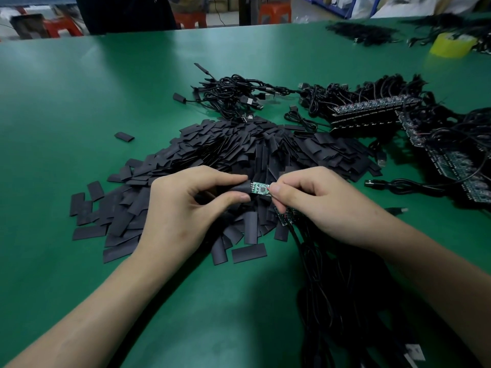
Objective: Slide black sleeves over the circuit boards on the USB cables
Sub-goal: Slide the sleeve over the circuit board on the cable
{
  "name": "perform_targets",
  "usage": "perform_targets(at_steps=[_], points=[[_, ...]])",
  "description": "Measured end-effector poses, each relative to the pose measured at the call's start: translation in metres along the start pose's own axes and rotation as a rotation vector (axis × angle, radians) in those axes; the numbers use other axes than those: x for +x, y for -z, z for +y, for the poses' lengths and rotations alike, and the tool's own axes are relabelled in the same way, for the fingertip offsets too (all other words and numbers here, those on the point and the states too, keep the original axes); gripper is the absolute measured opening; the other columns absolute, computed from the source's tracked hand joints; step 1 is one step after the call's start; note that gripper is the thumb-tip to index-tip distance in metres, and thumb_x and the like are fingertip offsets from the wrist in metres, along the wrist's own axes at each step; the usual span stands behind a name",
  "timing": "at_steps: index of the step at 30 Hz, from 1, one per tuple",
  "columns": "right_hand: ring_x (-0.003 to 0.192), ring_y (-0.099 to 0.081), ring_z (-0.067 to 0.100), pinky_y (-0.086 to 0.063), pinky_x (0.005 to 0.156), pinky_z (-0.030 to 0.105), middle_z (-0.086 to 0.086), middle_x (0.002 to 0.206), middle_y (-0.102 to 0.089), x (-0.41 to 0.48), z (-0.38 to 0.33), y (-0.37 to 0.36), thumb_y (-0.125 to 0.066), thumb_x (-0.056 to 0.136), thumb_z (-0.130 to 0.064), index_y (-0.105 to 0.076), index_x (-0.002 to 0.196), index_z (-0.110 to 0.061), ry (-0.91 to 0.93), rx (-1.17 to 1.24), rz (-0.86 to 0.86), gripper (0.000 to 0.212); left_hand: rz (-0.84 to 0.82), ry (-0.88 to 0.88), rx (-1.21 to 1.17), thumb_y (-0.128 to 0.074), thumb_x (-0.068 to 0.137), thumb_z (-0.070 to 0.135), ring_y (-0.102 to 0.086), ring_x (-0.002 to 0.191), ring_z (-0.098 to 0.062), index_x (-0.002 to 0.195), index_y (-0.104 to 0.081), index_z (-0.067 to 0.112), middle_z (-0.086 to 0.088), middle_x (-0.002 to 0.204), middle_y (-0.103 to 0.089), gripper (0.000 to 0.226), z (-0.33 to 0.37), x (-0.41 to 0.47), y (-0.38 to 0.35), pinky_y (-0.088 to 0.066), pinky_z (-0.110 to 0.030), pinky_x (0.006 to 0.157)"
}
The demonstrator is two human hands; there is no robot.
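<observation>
Pinching a black sleeve (237,187) between thumb and forefinger, the left hand (183,211) holds it just above the near side of the sleeve pile (239,150), other fingers curled under. Right hand (321,203) pinches the right end of a green circuit board (259,187), thumb and forefinger clamped on it, remaining fingers folded in. Board's left end meets the sleeve mouth and most of the board is bare. Whether the tip is inside, cannot tell. Both items are held over the pile's near-centre, hands apart with the board between them.

A second board (285,218) hangs just under the right hand, at the pile's near-right edge. Its black cable runs down into a cable bundle (334,282) lying near-right of the pile.

The pile is many flat black sleeve pieces spread on the green table (79,96). One stray sleeve (124,137) lies apart, off the pile's far-left edge. A tangle of USB cables (231,96) sits just beyond the pile's far side, some plugs visible. Board rows (372,112) with cables attached lie far-right of the pile, with more along its right side. Yellow tape roll (451,45) sits well beyond the pile, far right. Orange stools (273,11) stand past the table edge, well behind the pile, blurred.
</observation>
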State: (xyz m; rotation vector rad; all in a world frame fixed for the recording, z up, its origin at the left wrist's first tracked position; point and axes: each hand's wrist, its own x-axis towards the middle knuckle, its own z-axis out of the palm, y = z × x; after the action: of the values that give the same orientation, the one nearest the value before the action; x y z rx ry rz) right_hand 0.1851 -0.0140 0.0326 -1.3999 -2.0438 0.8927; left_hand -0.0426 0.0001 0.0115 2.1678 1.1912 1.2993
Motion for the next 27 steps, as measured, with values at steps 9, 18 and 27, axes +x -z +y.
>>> perform_targets(at_steps=[9, 18, 27], points=[[0.05, -0.028, 0.007, -0.022, 0.051, 0.023, -0.003, 0.057, -0.028, 0.002, 0.001, 0.002, -0.051, 0.103, -0.046, -0.065, 0.07, -0.024, -0.035, 0.085, -0.036, 0.042, -0.093, -0.233, 0.196, -0.084, 0.084, 0.027, -0.071, 0.086, -0.008, 0.108, -0.081, 0.014, 0.005, 0.098, -0.075, 0.027, -0.003, 0.0, 0.006, -0.057, -0.028, 0.078], [0.047, -0.032, 0.005, -0.03, 0.05, 0.024, -0.01, 0.049, -0.034, -0.001, -0.003, -0.001, -0.053, 0.102, -0.042, -0.064, 0.069, -0.024, -0.024, 0.0, -0.013, 0.04, -0.1, -0.081, 0.097, -0.081, 0.082, 0.028, -0.07, 0.089, 0.002, 0.106, -0.081, 0.015, 0.01, 0.096, -0.076, 0.026, 0.003, 0.001, 0.004, -0.052, -0.015, 0.08], [0.053, -0.041, 0.012, -0.031, 0.056, 0.034, -0.003, 0.056, -0.045, 0.001, -0.001, -0.005, -0.055, 0.103, -0.038, -0.07, 0.074, -0.03, 0.009, 0.004, -0.049, 0.033, -0.149, -0.19, 0.091, -0.081, 0.086, 0.027, -0.069, 0.086, -0.005, 0.107, -0.08, 0.014, 0.005, 0.095, -0.076, 0.025, 0.006, 0.0, -0.001, -0.05, -0.017, 0.079]])
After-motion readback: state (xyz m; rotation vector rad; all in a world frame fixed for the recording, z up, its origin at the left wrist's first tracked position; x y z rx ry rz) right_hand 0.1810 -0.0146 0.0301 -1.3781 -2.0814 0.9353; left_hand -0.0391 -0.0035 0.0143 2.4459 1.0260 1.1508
